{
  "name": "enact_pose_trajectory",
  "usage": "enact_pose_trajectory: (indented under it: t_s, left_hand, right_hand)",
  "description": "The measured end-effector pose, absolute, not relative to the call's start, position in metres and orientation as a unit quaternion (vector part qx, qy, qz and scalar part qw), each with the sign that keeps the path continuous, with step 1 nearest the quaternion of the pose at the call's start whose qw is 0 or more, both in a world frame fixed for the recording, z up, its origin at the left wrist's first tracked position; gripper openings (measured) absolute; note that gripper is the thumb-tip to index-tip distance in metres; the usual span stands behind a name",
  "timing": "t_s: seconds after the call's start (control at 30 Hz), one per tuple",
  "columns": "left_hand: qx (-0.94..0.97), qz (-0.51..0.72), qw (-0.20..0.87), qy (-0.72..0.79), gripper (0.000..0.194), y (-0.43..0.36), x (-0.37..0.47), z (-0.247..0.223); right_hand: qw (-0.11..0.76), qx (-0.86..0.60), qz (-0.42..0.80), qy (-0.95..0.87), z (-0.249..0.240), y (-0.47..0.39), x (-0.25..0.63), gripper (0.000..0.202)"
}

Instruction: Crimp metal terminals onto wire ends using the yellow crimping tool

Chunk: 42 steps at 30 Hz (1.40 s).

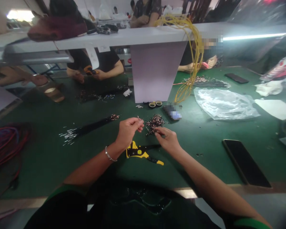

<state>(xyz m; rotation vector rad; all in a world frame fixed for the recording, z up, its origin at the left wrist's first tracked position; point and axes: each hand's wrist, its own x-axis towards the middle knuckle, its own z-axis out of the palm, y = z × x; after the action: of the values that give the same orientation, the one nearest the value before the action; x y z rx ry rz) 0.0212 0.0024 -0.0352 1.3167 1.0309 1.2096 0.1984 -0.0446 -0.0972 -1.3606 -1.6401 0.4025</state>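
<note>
A pile of small dark and copper-coloured metal pieces [156, 121] lies on the green tabletop in front of me. My right hand [167, 138] is at the pile's near edge, thumb and fingers pinched together at the pieces; what they grip is too small to name. Left of the pile my left hand [130, 128] is closed in a pinch, with a tiny piece showing at its fingertips. A yellow and black hand tool with pliers-like handles [139, 152] lies below and between my hands. To the left rests a bundle of black wires [92, 124] with bright ends.
A dark phone [246, 162] lies at right, a clear plastic bag [225, 103] beyond it. Tape rolls [152, 104] sit before a white upright panel [156, 70]. Yellow wires [193, 63] hang from the shelf. Red cables [4, 146] lie left. Co-workers' hands [101, 74] are across the table.
</note>
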Motion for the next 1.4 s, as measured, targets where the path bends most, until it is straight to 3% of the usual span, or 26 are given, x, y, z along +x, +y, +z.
enact_pose_trajectory:
  t_s: [0.07,0.33,0.5,0.7,0.8,1.1,1.4]
  left_hand:
    - [0.536,0.508,0.523,0.427,0.01,0.003,0.021,-0.036]
    - [0.511,0.522,0.54,0.418,0.01,0.003,0.021,-0.031]
    - [0.501,0.534,0.546,0.407,0.01,0.005,0.016,-0.025]
    - [0.489,0.551,0.546,0.399,0.011,0.005,0.012,-0.016]
    - [0.485,0.556,0.55,0.39,0.011,0.003,0.011,-0.011]
    - [0.499,0.562,0.552,0.362,0.009,-0.008,0.004,0.004]
    - [0.5,0.571,0.569,0.316,0.002,-0.015,-0.004,0.021]
  right_hand:
    - [0.463,-0.581,0.149,-0.653,-0.1,-0.039,0.204,0.027]
    - [0.471,-0.562,0.151,-0.663,-0.088,-0.056,0.198,0.019]
    - [0.325,-0.494,0.168,-0.788,-0.074,-0.079,0.174,0.022]
    - [0.177,-0.472,0.102,-0.858,-0.069,-0.102,0.163,0.055]
    - [0.167,-0.488,0.089,-0.852,-0.077,-0.106,0.168,0.062]
    - [0.184,-0.525,0.084,-0.827,-0.078,-0.109,0.168,0.048]
    - [0.205,-0.537,0.09,-0.813,-0.077,-0.156,0.19,0.048]
